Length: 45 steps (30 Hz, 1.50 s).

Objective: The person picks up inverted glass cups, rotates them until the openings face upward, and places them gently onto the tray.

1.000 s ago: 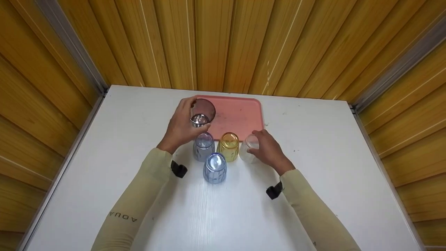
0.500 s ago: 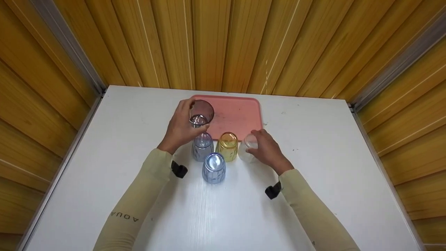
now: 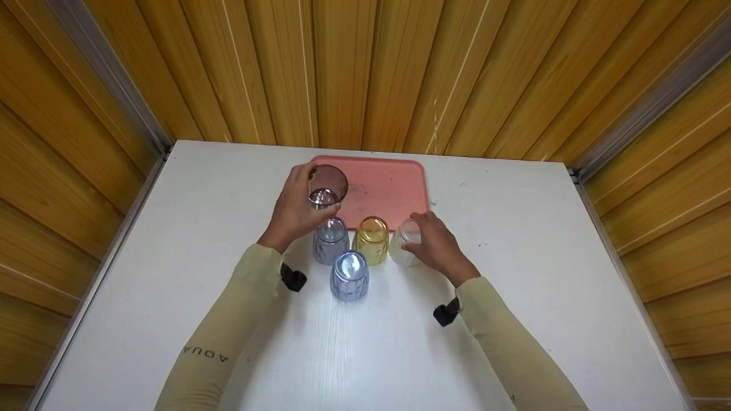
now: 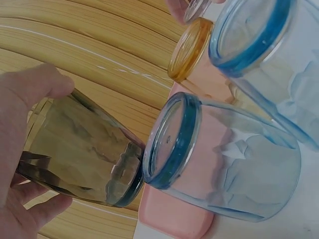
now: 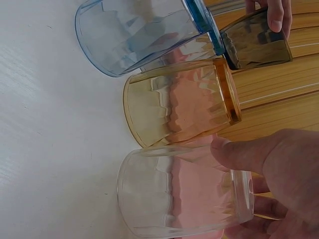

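Note:
My left hand (image 3: 297, 208) grips a dark smoky glass (image 3: 329, 181), mouth up, fingers on one side and thumb on the other. Its base is at the upturned base of the back-left blue glass (image 4: 249, 169); in the left wrist view they seem to touch. My right hand (image 3: 440, 245) holds a clear glass (image 5: 149, 194) around its upper part; it stands upside down on the table. Between the two stands a yellow glass (image 3: 371, 242), also inverted. A second blue glass (image 3: 349, 277) stands upside down in front of them.
A pink tray (image 3: 394, 185) lies flat behind the glasses on the white table (image 3: 514, 228). Yellow wood-look panels (image 3: 365, 74) close off the back and both sides.
The head view has shifted slightly, so everything sits a little further left in it. Both hands keep their grips, and the glasses stand as before.

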Each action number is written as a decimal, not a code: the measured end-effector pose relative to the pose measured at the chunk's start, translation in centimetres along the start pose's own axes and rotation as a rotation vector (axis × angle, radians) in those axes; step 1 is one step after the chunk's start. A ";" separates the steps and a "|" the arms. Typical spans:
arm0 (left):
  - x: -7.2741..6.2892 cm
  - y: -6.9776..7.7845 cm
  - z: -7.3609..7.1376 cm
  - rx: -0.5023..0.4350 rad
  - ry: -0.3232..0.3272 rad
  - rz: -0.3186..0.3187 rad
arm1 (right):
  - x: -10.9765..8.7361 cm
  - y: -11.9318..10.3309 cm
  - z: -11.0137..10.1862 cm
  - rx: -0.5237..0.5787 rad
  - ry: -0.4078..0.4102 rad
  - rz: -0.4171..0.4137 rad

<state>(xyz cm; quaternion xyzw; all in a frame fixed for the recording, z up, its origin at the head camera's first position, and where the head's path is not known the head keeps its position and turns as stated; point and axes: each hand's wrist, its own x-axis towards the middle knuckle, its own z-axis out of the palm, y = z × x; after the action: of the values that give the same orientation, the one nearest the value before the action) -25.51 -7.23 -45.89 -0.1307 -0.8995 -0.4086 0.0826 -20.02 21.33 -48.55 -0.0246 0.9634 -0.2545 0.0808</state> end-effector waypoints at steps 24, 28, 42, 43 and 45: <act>0.2 -0.9 0.6 -0.015 -0.004 -0.069 | 0.0 0.0 0.1 -0.041 0.033 -0.032; 0.2 -1.1 0.8 -0.026 0.001 -0.071 | 0.0 0.0 0.1 -0.042 0.033 -0.032; 0.4 -1.4 1.5 -0.037 -0.008 -0.097 | 0.0 0.0 0.1 -0.026 0.029 -0.015; 0.4 -1.5 1.5 -0.039 -0.008 -0.099 | 0.0 0.0 0.1 -0.024 0.027 -0.014; 0.4 -1.5 1.5 -0.045 -0.010 -0.097 | 0.0 0.0 0.1 -0.024 0.027 -0.011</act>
<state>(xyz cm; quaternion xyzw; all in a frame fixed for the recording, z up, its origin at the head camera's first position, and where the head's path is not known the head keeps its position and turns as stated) -26.44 -6.99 -47.87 -0.0908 -0.8958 -0.4315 0.0554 -20.03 21.23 -48.65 -0.0271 0.9672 -0.2439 0.0660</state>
